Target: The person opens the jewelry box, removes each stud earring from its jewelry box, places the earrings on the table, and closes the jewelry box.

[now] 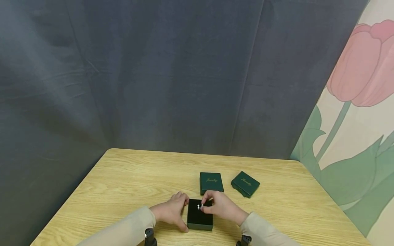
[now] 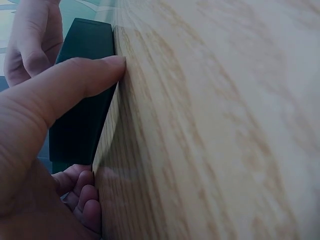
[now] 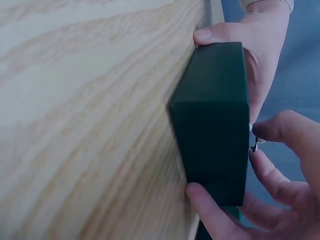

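A small dark green jewelry box base (image 1: 199, 226) with a black padded inside stands on the table. My left hand (image 1: 173, 211) grips its left side, thumb at the near corner and fingers curled at the far one. Over the black pad, my right hand (image 1: 222, 206) pinches a small shiny earring (image 3: 255, 145) between thumb and index finger. Its other fingers lie along the far right side of the box in the right wrist view. A second small white earring (image 1: 198, 207) sits on the pad just left of the pinched one.
Behind the box base lies a green square box part (image 1: 211, 182) with gold "Jewelry" lettering. A similar green lettered box (image 1: 245, 184) sits at an angle to its right. The wooden table (image 1: 123, 184) ends at a dark curtain (image 1: 184, 85) at the back.
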Available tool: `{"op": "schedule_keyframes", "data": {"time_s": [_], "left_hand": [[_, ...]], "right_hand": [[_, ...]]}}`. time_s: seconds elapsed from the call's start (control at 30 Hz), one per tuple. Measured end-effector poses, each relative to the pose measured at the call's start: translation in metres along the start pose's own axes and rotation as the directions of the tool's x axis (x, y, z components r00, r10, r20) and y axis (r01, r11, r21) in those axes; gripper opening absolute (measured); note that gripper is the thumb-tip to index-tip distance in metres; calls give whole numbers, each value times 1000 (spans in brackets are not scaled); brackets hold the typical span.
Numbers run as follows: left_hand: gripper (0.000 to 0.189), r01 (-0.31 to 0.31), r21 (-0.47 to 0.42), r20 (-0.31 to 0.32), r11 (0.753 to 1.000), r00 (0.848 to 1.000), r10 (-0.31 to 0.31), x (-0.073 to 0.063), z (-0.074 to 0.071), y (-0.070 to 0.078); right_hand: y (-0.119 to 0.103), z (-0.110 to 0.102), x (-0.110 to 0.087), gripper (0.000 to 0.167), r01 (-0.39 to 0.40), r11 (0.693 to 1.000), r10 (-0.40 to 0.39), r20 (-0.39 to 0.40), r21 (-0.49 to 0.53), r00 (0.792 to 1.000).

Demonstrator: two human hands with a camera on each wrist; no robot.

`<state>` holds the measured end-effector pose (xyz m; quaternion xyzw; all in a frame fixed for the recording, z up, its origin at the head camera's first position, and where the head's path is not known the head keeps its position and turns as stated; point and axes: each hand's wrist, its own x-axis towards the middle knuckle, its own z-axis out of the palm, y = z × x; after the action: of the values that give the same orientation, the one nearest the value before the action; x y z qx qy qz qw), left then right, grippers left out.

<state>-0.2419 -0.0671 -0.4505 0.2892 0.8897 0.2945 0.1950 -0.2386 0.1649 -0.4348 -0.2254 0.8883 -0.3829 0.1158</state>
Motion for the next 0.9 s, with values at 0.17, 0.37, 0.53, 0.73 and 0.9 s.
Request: {"op": "schedule_keyframes", "data": {"time_s": [0.17,0.37,0.53,0.73,0.9], "left_hand": [[68,1,-1,-1,1000,1000,-1,0,1,-2],[68,-12,-2,-4,1000,1000,12,0,1,-1],[67,-12,-9,4,1000,1000,12,0,1,-1],[67,-18,-7,3,1000,1000,18,-1,1,-1],[67,-16,-9,0,1000,1000,16,0,1,-1]], "right_hand": [[-5,-5,-2,12,3,1000,-3,-20,29,1000],[-8,-24,-11,15,6,998,0,-79,65,997],[-1,-39,-21,17,-18,999,21,-122,31,992],[13,-46,-30,16,-83,995,88,-98,59,991],[29,-43,-34,13,-118,993,120,-72,30,990]]}}
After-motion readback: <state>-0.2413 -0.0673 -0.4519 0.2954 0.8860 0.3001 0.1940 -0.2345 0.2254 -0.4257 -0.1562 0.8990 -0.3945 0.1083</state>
